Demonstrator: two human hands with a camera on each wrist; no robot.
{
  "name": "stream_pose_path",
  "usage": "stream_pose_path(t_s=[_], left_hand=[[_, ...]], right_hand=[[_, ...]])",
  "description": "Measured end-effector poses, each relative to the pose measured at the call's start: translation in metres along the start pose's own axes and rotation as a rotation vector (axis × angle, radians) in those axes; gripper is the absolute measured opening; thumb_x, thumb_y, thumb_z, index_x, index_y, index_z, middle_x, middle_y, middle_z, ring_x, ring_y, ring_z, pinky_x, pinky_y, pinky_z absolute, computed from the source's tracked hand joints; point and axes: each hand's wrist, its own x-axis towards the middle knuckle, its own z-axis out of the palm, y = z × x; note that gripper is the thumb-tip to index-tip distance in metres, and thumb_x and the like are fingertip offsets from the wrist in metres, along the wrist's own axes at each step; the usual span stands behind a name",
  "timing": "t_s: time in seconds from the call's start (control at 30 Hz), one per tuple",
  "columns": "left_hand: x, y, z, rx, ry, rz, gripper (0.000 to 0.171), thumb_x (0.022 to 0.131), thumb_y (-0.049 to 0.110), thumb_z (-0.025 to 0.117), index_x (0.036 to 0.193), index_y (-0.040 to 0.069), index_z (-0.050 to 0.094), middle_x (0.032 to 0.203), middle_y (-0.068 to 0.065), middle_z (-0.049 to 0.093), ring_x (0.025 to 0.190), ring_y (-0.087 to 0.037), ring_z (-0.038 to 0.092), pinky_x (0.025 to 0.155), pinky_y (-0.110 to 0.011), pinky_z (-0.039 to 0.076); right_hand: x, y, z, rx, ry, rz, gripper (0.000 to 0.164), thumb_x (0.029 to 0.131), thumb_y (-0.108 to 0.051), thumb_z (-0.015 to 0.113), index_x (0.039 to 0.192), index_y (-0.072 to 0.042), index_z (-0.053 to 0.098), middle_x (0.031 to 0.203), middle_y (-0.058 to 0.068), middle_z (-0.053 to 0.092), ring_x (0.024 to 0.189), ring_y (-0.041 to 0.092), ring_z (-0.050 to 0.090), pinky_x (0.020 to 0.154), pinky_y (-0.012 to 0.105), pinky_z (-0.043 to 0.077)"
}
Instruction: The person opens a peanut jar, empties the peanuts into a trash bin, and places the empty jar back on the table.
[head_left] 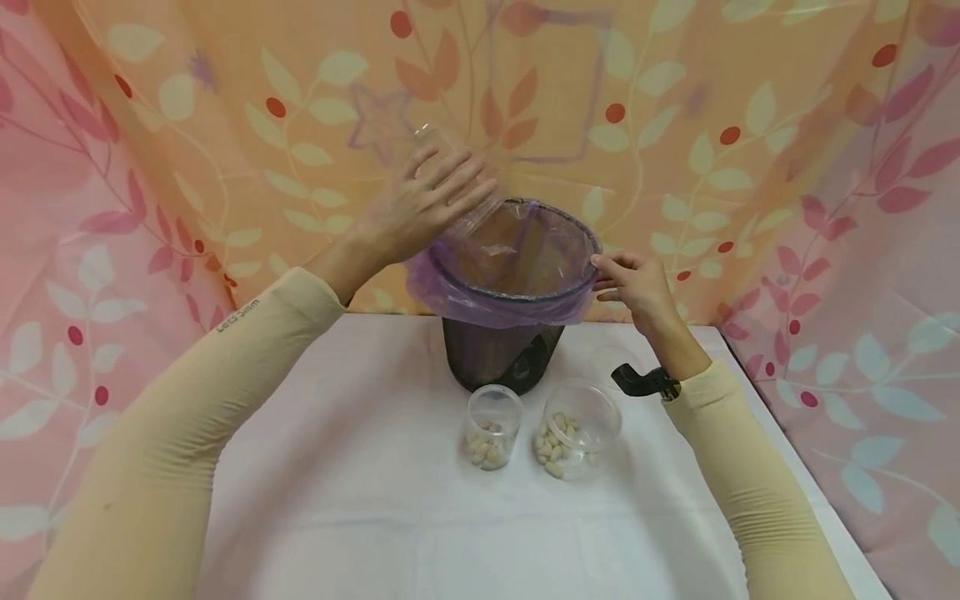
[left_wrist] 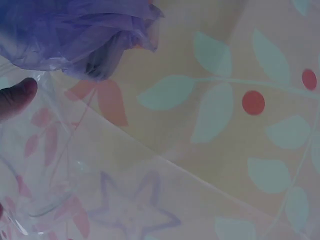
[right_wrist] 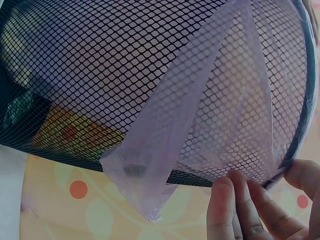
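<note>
The left hand (head_left: 420, 204) is gripping a clear plastic cup (left_wrist: 47, 165), its fingers spreading along one side and its thumb pressing the other. The cup is lying aslant within those fingers, its lower end leaning towards the lined mouth of the black mesh wastebasket (head_left: 472, 354) to their right. The right hand (head_left: 639, 287) is pinching the wastebasket's rim, its thumb resting on top and its other fingers touching the outer side just below. Between both hands' fingers, a translucent purple bin liner (head_left: 517, 312) is folding over that rim. Below the right fingers and nearer the person, a small clear cup (head_left: 491, 408) and a wider clear tub (head_left: 596, 421) are standing side by side on the white tabletop (head_left: 337, 508), each holding pale, nut-like pieces (head_left: 487, 452). Beyond the fingers, a leaf-patterned curtain (head_left: 675, 117) is hanging.
</note>
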Motion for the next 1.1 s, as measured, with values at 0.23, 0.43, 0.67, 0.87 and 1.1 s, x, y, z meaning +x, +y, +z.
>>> stream_pose_path(t_s=[0.23,0.43,0.67,0.87,1.1], left_hand=[[-0.0027,0.0009,0.0008,-0.033,0.007,-0.007,0.076,0.085,0.006,0.07,0.152,0.016,0.034,0.154,-0.011,0.039,0.141,-0.03,0.036,0.113,-0.05,0.031],[-0.0064,0.0032,0.002,-0.084,0.0,-0.027,0.073,0.087,0.012,0.07,0.151,0.015,0.035,0.154,-0.011,0.04,0.14,-0.03,0.039,0.111,-0.049,0.033],[-0.0032,0.0067,0.0019,-0.137,0.052,-0.026,0.067,0.088,0.008,0.065,0.149,0.015,0.039,0.151,-0.011,0.043,0.139,-0.029,0.04,0.11,-0.049,0.035],[-0.0017,0.01,0.0046,-0.085,0.044,-0.014,0.065,0.09,0.009,0.063,0.149,0.018,0.038,0.153,-0.009,0.041,0.139,-0.027,0.042,0.107,-0.048,0.037],[-0.0043,0.0043,0.0008,-0.137,0.038,-0.069,0.079,0.08,0.012,0.075,0.149,0.014,0.037,0.151,-0.012,0.042,0.138,-0.031,0.041,0.112,-0.051,0.032]], right_hand=[[0.002,0.002,0.0004,0.005,0.011,-0.003,0.013,0.09,-0.021,0.07,0.09,-0.009,0.071,0.066,-0.006,0.068,0.063,0.01,0.067,0.058,0.021,0.057],[0.0005,0.0029,0.0013,-0.002,-0.006,-0.011,0.012,0.091,-0.022,0.07,0.087,-0.011,0.07,0.066,-0.007,0.068,0.063,0.01,0.068,0.058,0.021,0.057],[-0.0001,0.002,0.0021,-0.009,-0.001,-0.016,0.011,0.091,-0.023,0.069,0.086,-0.013,0.07,0.066,-0.007,0.068,0.063,0.01,0.068,0.058,0.021,0.057],[0.0009,0.0026,0.001,-0.016,0.007,-0.013,0.011,0.091,-0.023,0.07,0.085,-0.014,0.07,0.066,-0.007,0.068,0.063,0.009,0.068,0.058,0.021,0.057],[0.0012,0.004,0.0001,-0.008,-0.004,-0.015,0.01,0.091,-0.023,0.07,0.086,-0.013,0.07,0.066,-0.007,0.068,0.063,0.01,0.068,0.058,0.022,0.057]])
